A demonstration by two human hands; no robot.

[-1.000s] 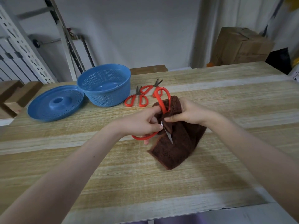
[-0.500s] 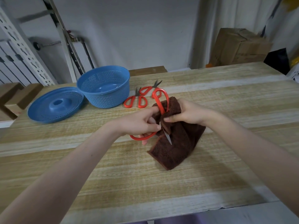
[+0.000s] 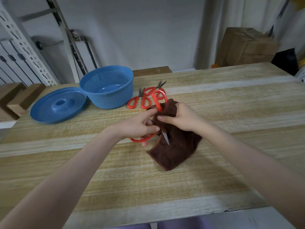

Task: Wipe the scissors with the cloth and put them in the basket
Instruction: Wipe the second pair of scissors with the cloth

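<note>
The held scissors have red handles and stand nearly upright above the table, tip down, between the two hands. The left hand grips them, its fingers curled round the lower handle loop, which sticks out below the knuckles. The upper loop rises just beyond the fingertips of both hands. The bare blade tip shows just below the left thumb, against the brown cloth. The right hand pinches the cloth around the blades, thumb and fingers clamped on a bunched fold. The rest of the cloth hangs below those fingers, and its lower corner lies on the wood. Just beyond the fingertips, two more red scissors lie flat on the table. Farther out, to the left of the left hand's fingers, stands the blue basket. Its blue lid lies touching it on the far side.
</note>
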